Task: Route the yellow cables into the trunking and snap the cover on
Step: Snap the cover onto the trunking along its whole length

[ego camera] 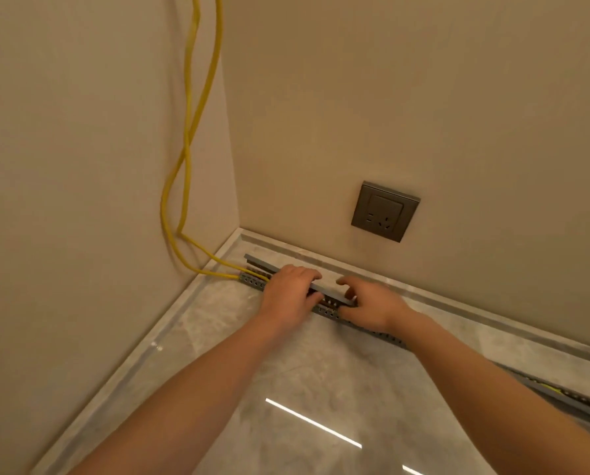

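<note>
At frame centre, the left hand (288,296) and right hand (372,308) each close their grip on the grey cover (324,289) above the floor trunking (252,282); yellow cables (187,159) enter its left end.

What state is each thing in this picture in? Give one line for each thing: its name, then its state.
Yellow cables: hanging down the corner, lower ends fed into the trunking.
Trunking: lying on the floor along the wall, open at the corner end.
Cover: held over the trunking, corner end raised, not snapped on.
Left hand: gripping the cover.
Right hand: gripping the cover's near end.
Wall socket: nothing plugged in.
</note>
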Available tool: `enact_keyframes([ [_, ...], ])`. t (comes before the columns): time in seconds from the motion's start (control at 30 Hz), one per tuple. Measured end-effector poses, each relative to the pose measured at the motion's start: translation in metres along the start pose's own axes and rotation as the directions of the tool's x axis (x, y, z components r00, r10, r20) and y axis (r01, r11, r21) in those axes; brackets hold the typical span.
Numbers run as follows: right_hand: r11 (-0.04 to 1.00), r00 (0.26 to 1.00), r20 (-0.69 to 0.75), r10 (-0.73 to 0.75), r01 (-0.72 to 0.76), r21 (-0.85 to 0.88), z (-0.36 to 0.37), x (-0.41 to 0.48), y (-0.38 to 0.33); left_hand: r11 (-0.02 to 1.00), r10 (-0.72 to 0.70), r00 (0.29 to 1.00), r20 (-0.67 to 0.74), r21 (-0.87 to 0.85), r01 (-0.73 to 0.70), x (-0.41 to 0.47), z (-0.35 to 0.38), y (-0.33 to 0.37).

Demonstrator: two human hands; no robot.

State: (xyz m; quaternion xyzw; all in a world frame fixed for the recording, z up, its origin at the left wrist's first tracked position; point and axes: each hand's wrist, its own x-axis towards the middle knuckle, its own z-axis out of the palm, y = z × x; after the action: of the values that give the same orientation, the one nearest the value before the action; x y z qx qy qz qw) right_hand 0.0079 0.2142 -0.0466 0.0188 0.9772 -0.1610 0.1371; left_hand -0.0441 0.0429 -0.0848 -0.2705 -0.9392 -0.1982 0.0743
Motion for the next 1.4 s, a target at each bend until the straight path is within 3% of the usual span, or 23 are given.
enact_keyframes([
  [0.1,1.0,1.0,0.005,-0.009,0.009,0.018,0.01,0.017,-0.019,0.993,-0.038,0.999,-0.013,-0.111,0.036,-0.006,-0.008,-0.012],
  [0.27,0.994,0.993,-0.054,-0.105,0.105,0.004,0.023,0.035,-0.043,0.984,-0.149,0.982,-0.116,-0.119,0.135,-0.025,-0.007,-0.052],
  [0.4,0.979,0.977,-0.064,-0.203,0.201,-0.039,0.03,0.046,-0.058,0.98,-0.194,0.976,-0.102,-0.071,0.187,-0.037,-0.005,-0.075],
  [0.6,0.988,0.98,-0.147,-0.133,0.142,0.056,0.026,0.046,-0.055,0.976,-0.207,0.973,-0.107,-0.094,0.197,-0.042,-0.005,-0.088],
  [0.73,0.985,0.953,-0.301,-0.029,0.079,0.155,0.018,0.054,-0.059,0.972,-0.224,0.965,-0.135,-0.099,0.212,-0.036,-0.008,-0.093],
  [0.8,0.99,0.939,-0.333,-0.089,0.119,0.07,0.013,0.058,-0.064,0.953,-0.284,0.95,-0.132,-0.145,0.265,-0.032,-0.007,-0.097],
  [0.97,0.962,0.922,-0.282,-0.265,0.233,-0.142,0.011,0.062,-0.066,0.936,-0.329,0.939,-0.1,-0.17,0.31,-0.027,-0.005,-0.103],
  [1.4,0.921,0.936,-0.124,-0.329,0.29,-0.26,0.028,0.064,-0.052,0.909,-0.373,0.928,-0.017,-0.208,0.362,-0.016,-0.01,-0.116],
])
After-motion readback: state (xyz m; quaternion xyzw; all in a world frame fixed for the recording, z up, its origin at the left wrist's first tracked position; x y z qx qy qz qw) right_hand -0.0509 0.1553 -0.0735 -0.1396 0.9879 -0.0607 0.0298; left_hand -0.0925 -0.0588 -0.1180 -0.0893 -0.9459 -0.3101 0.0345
